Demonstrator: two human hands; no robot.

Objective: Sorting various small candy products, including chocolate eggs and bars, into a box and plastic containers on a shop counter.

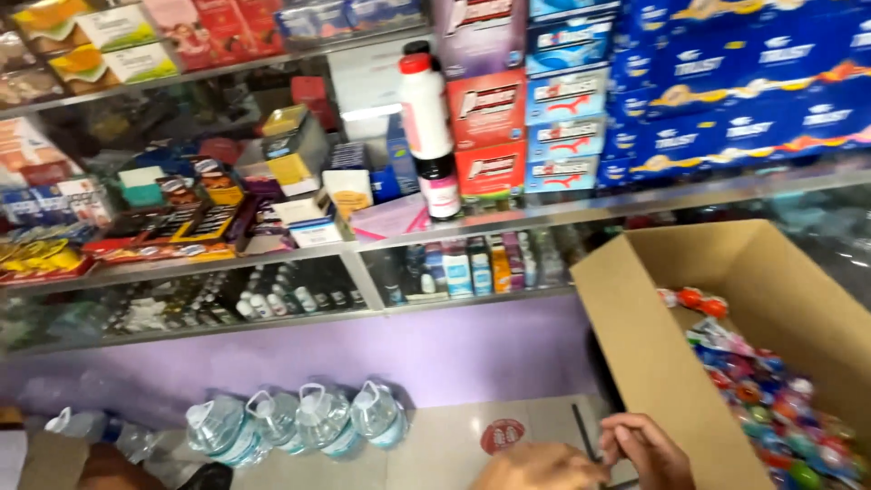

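My right hand [646, 451] is at the bottom edge, next to the near wall of an open cardboard box [653, 345]. Its fingers are pinched around a thin dark stick [582, 426] that points up and left. My left hand [535, 470] lies just left of it, showing only its back, with its fingers hidden. Many small colourful wrapped items [771, 408] fill the box. The box stands at the lower right, tilted toward me.
Glass shelves [635, 201] hold stacked blue boxes [744, 91], red and white cartons [490, 136], a white bottle with a red cap [425, 109] and small packets. Several large clear water bottles [299, 422] stand on the floor by the purple wall [408, 349].
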